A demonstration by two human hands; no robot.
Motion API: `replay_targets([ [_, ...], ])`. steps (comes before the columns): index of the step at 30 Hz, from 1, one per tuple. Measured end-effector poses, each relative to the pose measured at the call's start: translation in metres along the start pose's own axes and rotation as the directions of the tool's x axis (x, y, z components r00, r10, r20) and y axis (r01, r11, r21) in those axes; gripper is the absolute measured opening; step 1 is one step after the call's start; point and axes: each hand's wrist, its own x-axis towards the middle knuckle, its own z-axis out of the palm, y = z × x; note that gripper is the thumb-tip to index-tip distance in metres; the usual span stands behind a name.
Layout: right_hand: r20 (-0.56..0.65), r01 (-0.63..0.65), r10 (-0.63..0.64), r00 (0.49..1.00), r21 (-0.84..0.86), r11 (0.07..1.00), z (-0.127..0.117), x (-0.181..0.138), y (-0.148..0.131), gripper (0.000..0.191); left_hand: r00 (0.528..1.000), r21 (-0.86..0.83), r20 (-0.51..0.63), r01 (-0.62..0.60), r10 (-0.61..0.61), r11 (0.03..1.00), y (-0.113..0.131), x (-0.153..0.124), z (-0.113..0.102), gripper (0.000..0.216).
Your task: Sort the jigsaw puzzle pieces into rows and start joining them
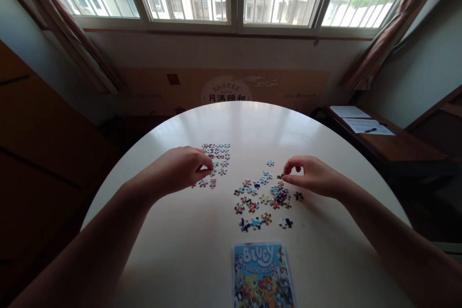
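Observation:
On a round white table lie two groups of small jigsaw pieces. A partly joined patch sits left of centre. My left hand rests beside it, fingers curled and tips pinched at the patch's near edge; what they hold, if anything, is too small to see. A loose scatter of pieces lies right of centre. My right hand hovers at the scatter's far right, thumb and forefinger pinched on a dark puzzle piece.
A colourful "Bluey" puzzle picture card lies at the near table edge. A brown side desk with white papers and a pen stands to the right. Windows and curtains are behind; a wooden cabinet is on the left.

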Motion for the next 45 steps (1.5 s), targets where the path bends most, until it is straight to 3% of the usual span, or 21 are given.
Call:
replay_targets([
  [2, -0.017, 0.004, -0.004, 1.0, 0.023, 1.0, -0.003, -0.004, -0.002, 0.027, 0.997, -0.045, 0.073, 0.007, -0.003, 0.999, -0.001, 0.0, 0.002, 0.022],
  [6, -0.065, 0.032, -0.029, 0.997, 0.048, 0.998, -0.003, -0.005, -0.005, 0.028, 0.994, -0.115, 0.112, 0.024, -0.011, 0.993, 0.0, 0.001, 0.004, 0.022],
  [15, -0.084, 0.028, -0.019, 0.996, 0.102, 0.994, 0.002, -0.004, -0.005, 0.027, 0.969, -0.071, 0.243, 0.066, -0.047, 0.995, 0.001, 0.005, 0.008, 0.021],
  [28, -0.064, 0.028, -0.017, 0.998, 0.178, 0.984, 0.003, -0.006, -0.01, 0.03, 0.976, -0.031, 0.215, 0.025, -0.017, 0.999, -0.001, 0.005, 0.01, 0.026],
  [31, -0.063, 0.029, -0.018, 0.998, 0.182, 0.983, 0.003, -0.005, -0.008, 0.031, 0.986, -0.051, 0.16, -0.041, 0.049, 0.998, -0.003, 0.004, 0.009, 0.024],
  [35, -0.063, 0.042, -0.03, 0.998, 0.192, 0.98, 0.004, -0.005, -0.007, 0.031, 0.989, -0.081, -0.034, -0.145, 0.143, 0.986, 0.003, 0.004, 0.007, 0.022],
  [40, -0.053, 0.117, -0.107, 0.993, 0.279, 0.953, 0.013, -0.006, -0.018, 0.025, 0.942, -0.266, -0.32, -0.19, 0.1, 0.945, 0.04, 0.009, 0.017, 0.02],
  [45, -0.061, 0.185, -0.174, 0.983, 0.355, 0.917, 0.025, -0.013, -0.036, 0.018, 0.94, -0.443, -0.337, -0.21, 0.055, 0.872, 0.079, 0.011, 0.036, 0.009],
])
